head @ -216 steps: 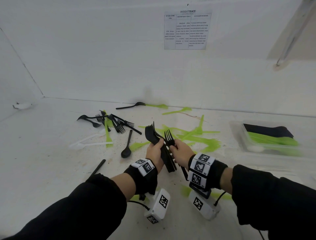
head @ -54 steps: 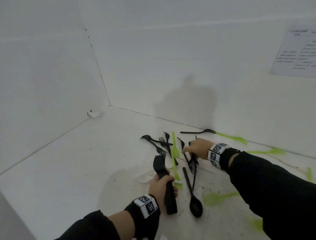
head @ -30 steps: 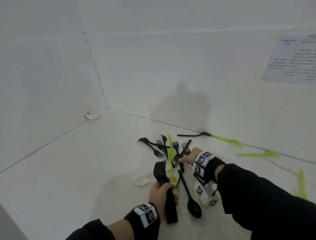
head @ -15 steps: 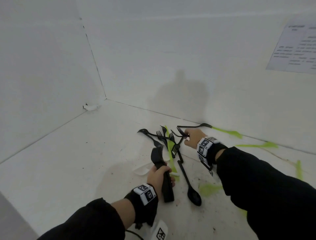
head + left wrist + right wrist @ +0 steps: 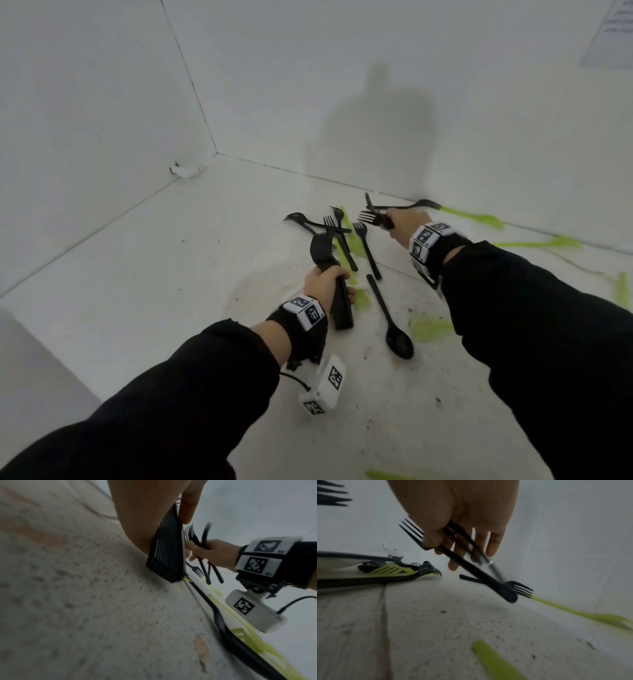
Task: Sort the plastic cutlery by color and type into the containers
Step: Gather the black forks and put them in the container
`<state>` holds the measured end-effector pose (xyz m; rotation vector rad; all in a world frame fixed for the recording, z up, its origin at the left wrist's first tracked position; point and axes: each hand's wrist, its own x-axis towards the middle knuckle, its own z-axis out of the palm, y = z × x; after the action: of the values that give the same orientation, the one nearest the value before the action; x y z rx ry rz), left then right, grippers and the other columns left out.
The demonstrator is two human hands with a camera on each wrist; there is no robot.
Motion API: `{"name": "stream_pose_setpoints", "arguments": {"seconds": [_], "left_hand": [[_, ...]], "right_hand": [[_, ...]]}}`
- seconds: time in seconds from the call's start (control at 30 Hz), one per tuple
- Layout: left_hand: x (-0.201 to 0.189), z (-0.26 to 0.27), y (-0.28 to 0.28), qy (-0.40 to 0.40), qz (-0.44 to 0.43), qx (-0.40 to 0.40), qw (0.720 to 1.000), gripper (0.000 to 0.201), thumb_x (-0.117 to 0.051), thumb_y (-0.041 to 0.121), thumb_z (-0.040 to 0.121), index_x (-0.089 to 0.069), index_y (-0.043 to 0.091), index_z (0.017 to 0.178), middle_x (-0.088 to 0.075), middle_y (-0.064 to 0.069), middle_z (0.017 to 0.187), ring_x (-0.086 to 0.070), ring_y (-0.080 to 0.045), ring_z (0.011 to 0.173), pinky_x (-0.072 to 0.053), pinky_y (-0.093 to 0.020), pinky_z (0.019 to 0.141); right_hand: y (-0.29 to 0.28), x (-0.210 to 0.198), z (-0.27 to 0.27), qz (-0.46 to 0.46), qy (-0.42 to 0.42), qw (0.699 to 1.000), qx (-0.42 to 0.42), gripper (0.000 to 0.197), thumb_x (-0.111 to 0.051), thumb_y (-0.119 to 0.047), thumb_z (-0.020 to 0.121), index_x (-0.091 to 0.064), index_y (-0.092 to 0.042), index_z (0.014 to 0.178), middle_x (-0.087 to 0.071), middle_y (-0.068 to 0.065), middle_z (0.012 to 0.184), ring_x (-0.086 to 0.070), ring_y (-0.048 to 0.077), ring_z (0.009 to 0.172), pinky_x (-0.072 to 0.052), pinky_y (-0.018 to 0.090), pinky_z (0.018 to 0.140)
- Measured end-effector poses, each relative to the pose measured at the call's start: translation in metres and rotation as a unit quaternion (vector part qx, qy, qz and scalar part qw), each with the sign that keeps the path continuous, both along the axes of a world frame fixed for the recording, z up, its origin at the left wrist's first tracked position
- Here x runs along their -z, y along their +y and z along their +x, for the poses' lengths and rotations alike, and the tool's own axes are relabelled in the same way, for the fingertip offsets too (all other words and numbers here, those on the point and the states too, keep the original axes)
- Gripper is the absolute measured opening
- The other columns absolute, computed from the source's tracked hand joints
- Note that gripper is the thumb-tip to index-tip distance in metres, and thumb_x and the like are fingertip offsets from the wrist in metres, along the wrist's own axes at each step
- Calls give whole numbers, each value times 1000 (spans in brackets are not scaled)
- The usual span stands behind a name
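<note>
My left hand (image 5: 325, 282) grips a thick stack of black forks (image 5: 337, 294) (image 5: 167, 555), its handle ends resting on the white table. My right hand (image 5: 406, 221) (image 5: 453, 538) holds a few black forks (image 5: 371, 217) (image 5: 471, 566) by their handles, near the back wall. One more black fork (image 5: 411, 205) (image 5: 518, 586) lies by the wall just beyond the right hand. Several loose black forks (image 5: 329, 226) and a black spoon (image 5: 394, 329) lie between the hands. Green cutlery (image 5: 476, 217) is scattered to the right.
White walls (image 5: 102, 102) close the table at left and back, meeting in a corner. A green fork (image 5: 388, 570) lies under the loose black ones. A paper sheet (image 5: 613, 34) hangs on the back wall at top right. No container is in view.
My right hand has lifted a few black forks from the pile and moved back toward the wall. The left hand has stayed put with its stack.
</note>
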<state>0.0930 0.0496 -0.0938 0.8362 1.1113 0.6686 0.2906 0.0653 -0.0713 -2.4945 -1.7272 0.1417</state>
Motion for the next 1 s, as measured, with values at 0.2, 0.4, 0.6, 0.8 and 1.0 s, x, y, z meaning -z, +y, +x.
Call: {"name": "stream_pose_setpoints", "arguments": {"seconds": [0.2, 0.4, 0.6, 0.8, 1.0], "left_hand": [[6, 1, -1, 5, -3, 12, 1000, 14, -51, 1, 88, -47, 8, 77, -50, -11, 67, -50, -19, 35, -45, -25, 42], [8, -1, -1, 12, 0, 20, 1000, 13, -52, 1, 88, -48, 5, 77, -51, -12, 66, -52, -18, 35, -48, -28, 45], [11, -1, 0, 13, 2, 21, 1000, 11, -53, 1, 88, -48, 4, 79, -52, -12, 68, -54, -18, 35, -50, -27, 44], [14, -3, 0, -2, 3, 20, 1000, 10, -55, 3, 87, -50, 5, 79, -54, -11, 69, -55, -19, 39, -52, -29, 47], [12, 2, -10, -42, -5, -11, 999, 12, -50, 3, 92, -48, 4, 81, -53, -12, 72, -53, -21, 43, -47, -29, 47]], "right_hand": [[2, 1, -8, -1, 183, 974, 131, 51, -56, -42, 87, -54, -2, 119, -60, 18, 116, -56, 35, 109, -45, 38, 94], [14, 6, -41, -10, 172, 975, 142, 44, -52, -36, 93, -56, 2, 116, -60, 17, 115, -57, 32, 111, -45, 35, 91], [9, 9, -44, -100, 114, 984, 94, 32, -65, -26, 84, -63, -1, 104, -64, 15, 110, -61, 29, 98, -49, 40, 93], [-4, -2, -30, -40, 184, 974, 125, 30, -60, -28, 84, -47, -11, 63, -56, 11, 85, -53, 27, 79, -41, 29, 72], [-48, -16, -41, 67, 377, 917, 109, 15, -67, -27, 83, -62, -14, 81, -53, 2, 65, -49, 19, 60, -39, 28, 65]]}}
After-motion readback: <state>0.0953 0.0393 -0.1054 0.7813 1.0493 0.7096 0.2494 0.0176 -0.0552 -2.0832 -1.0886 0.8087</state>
